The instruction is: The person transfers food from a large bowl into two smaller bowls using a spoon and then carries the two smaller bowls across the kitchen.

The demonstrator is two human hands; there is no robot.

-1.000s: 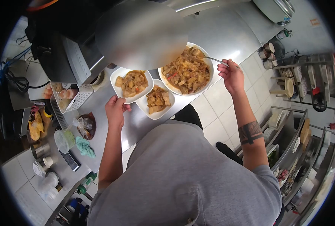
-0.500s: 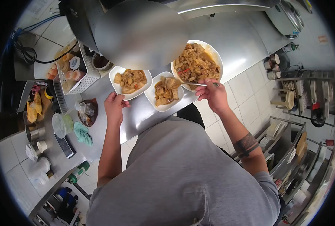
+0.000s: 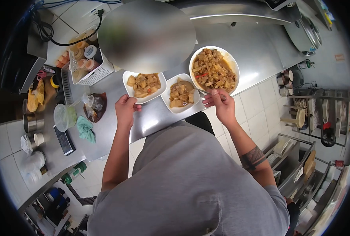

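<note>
Since the half-second before, the right hand (image 3: 220,103) has been drawing back from the big bowl (image 3: 234,67) toward the counter edge, and the spoon (image 3: 198,90) is travelling left with it. Nearest me, both hands are working at the near edge of the steel counter (image 3: 155,120). The left hand (image 3: 125,110) is pinching the near rim of the left plate (image 3: 162,87), thumb on top. The right hand is pressing its fingertips together round the end of the spoon handle. The spoon's long axis is running from that grip away and to the left, so its loaded bowl is hanging over the middle plate (image 3: 183,110), just above the heaped chunks. That plate is lying just far-left of the right hand, close against the left plate. Farther off to the right, the big bowl is sitting with its rim just beside the middle plate's far right corner, and the right hand is much the nearer to it.
</note>
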